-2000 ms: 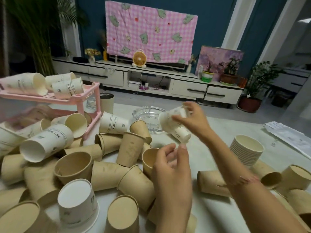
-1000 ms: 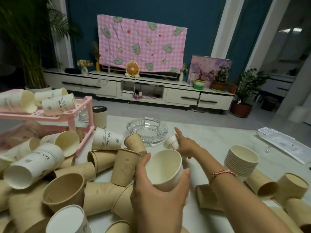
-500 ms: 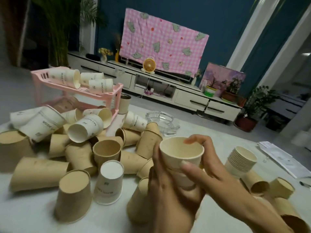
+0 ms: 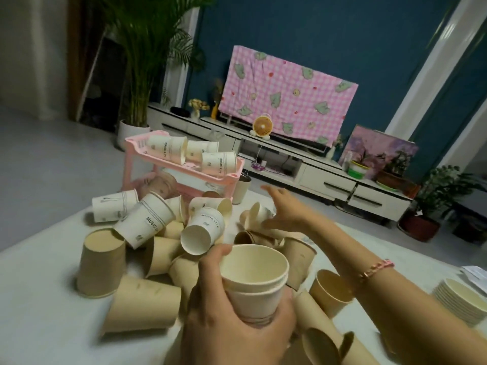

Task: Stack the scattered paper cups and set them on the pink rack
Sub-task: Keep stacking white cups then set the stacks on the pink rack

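My left hand (image 4: pixel 232 320) grips a short stack of nested white cups (image 4: pixel 254 281), mouth up, near the bottom centre. Farther back, my right hand (image 4: pixel 287 210) reaches over the pile with fingers spread around a white cup (image 4: pixel 259 212) lying on its side; the fingers touch it but are not closed on it. Several brown and white cups (image 4: pixel 147 225) lie scattered on the table. The pink rack (image 4: pixel 229 177) stands behind the pile, with white cups (image 4: pixel 218 163) lying on its top shelf.
A tall stack of white cups (image 4: pixel 459 300) stands at the right edge, papers (image 4: pixel 478 272) beyond it. A metal-rimmed cup (image 4: pixel 241 189) sits beside the rack. Brown cups lie under my right forearm. Beyond the table are a TV stand and potted plants.
My right hand has let go of the stack and reached forward to a white cup in the pile. The left hand alone holds the stack. The view has swung left.
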Demonstrator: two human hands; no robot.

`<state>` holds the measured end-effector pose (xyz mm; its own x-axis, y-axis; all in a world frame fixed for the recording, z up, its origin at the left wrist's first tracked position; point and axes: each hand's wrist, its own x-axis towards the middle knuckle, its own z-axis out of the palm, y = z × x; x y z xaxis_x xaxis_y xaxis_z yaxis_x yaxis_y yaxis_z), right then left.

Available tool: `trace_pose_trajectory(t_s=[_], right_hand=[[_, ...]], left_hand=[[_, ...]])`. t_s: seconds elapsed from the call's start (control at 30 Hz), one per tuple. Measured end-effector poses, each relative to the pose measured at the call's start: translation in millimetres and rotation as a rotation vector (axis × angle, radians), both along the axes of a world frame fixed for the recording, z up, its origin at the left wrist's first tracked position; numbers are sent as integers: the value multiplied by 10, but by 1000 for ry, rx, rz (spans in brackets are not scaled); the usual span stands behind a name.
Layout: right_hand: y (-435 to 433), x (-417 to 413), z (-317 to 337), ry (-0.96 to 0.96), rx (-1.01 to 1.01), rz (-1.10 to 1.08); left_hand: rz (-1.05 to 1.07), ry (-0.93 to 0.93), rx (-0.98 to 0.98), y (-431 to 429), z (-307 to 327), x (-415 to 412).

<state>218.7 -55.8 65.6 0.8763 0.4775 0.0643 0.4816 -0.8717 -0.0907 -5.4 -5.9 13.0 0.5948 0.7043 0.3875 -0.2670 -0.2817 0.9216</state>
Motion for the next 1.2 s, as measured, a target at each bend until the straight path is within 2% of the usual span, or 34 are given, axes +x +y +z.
trace_pose_trajectory(t_s=[0.13, 0.23, 0.27, 0.33, 0.4, 0.43, 0.47, 0.53, 0.63, 0.7, 0.73, 0.8, 0.87, 0.9, 0.97, 1.2], right_hand=[[181, 283, -271, 167, -65, -110], [161, 229, -314, -12, -111, -65], [126, 141, -247, -78, -39, -43], [24, -142, -8, -113, 304, -4], [-90, -627, 344, 26, 726, 78], [-175, -864, 491, 139, 874, 134], [-243, -1107, 609, 234, 917, 214], [-340, -1497, 705, 335, 730, 329], [-401, -1811, 545, 338, 308, 344], [-383, -1881, 437, 389, 148, 337], [-360, -1900, 423, 462, 163, 325], [-231, -1874, 443, 574, 328, 323], [-23, -1661, 390, 518, 503, 302], [145, -1504, 318, 433, 523, 283], [498, -1209, 169, 298, 493, 308], [825, -638, -80, 525, 399, 151]], left_hand=[[47, -8, 63, 48, -54, 95], [6, 9, 41, 55, -86, 103], [-15, 16, 22, 54, -100, 90], [-69, 46, -23, 50, -98, 42], [-110, 97, -66, 28, -94, -14], [-119, 116, -68, 13, -81, -40], [-123, 133, -48, -6, -55, -75], [-163, 172, 0, -45, 11, -136], [-216, 215, 26, -64, 94, -203], [-218, 198, 63, -14, 73, -236], [-220, 177, 71, 37, 45, -268], [-216, 172, 25, 199, -25, -403], [-180, 199, 17, 392, -101, -561], [-152, 221, 28, 501, -123, -631], [-106, 254, 32, 715, -120, -735], [-131, 306, 102, 1128, -31, -847]])
